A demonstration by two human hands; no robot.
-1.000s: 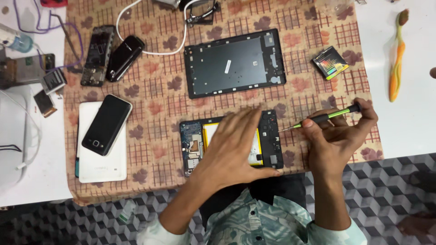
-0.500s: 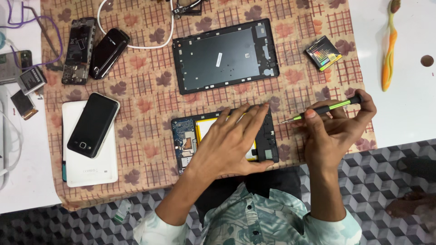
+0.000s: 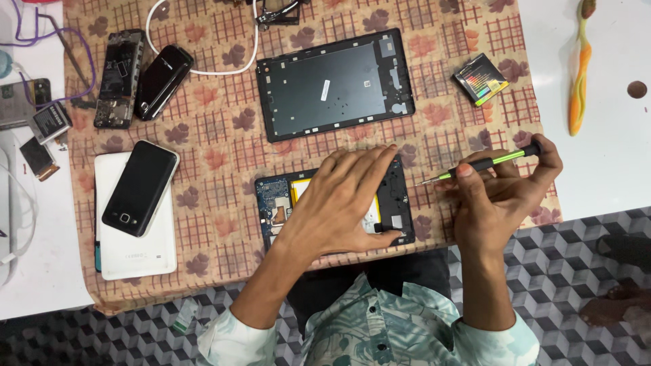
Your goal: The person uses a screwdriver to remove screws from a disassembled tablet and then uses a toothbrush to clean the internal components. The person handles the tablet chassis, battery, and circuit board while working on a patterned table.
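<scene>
An opened tablet point(image 3: 274, 207) with its circuit board and yellow battery exposed lies at the near edge of the patterned cloth point(image 3: 224, 129). My left hand point(image 3: 346, 200) rests flat on it, fingers spread, covering most of the battery. Just right of the tablet, my right hand point(image 3: 505, 193) grips a green and black screwdriver point(image 3: 485, 163) whose metal tip points left, a short way off the tablet's right edge. The tablet's black back cover point(image 3: 332, 85) lies farther back, inner side up.
A black phone point(image 3: 139, 188) lies on a white tablet point(image 3: 135, 254) at the left. A stripped phone board point(image 3: 116, 78) and a black phone point(image 3: 161, 81) sit at the far left. A small battery point(image 3: 480, 79) lies at the right, an orange toothbrush point(image 3: 578, 68) beyond it.
My left hand has settled flat on the open tablet. My right hand with the screwdriver stays beside it; the view has shifted slightly.
</scene>
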